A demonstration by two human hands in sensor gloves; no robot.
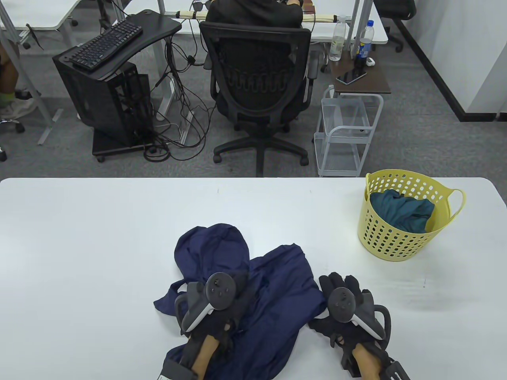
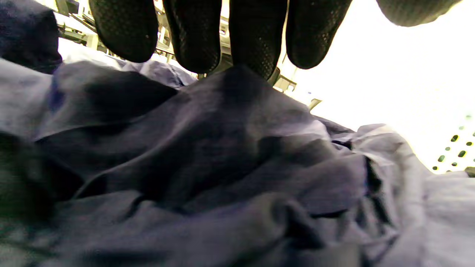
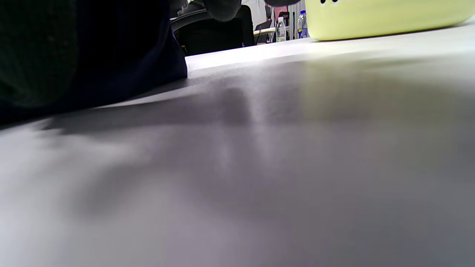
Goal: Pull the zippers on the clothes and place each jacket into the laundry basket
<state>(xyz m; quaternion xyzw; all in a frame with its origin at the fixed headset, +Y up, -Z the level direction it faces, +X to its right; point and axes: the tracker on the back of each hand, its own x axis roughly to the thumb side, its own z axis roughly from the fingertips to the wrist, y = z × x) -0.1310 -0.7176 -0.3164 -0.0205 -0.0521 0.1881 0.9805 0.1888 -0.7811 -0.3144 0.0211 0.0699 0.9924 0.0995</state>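
A crumpled navy jacket (image 1: 273,301) lies at the table's near edge, hood pointing away from me; no zipper shows. My left hand (image 1: 233,295) rests on top of its middle. In the left wrist view its fingers (image 2: 256,37) hang straight just over a fold of the navy fabric (image 2: 207,159), gripping nothing. My right hand (image 1: 342,291) lies flat on the table against the jacket's right edge, fingers spread. The yellow laundry basket (image 1: 396,241) stands at the far right with a teal garment (image 1: 404,209) inside. The right wrist view shows the jacket's edge (image 3: 111,55) and the basket's base (image 3: 386,18).
The white table (image 1: 99,237) runs the full width of the view. Beyond its far edge are an office chair (image 1: 259,79) with a seated person, a wire trolley (image 1: 348,134), and a computer stand with a keyboard (image 1: 105,43).
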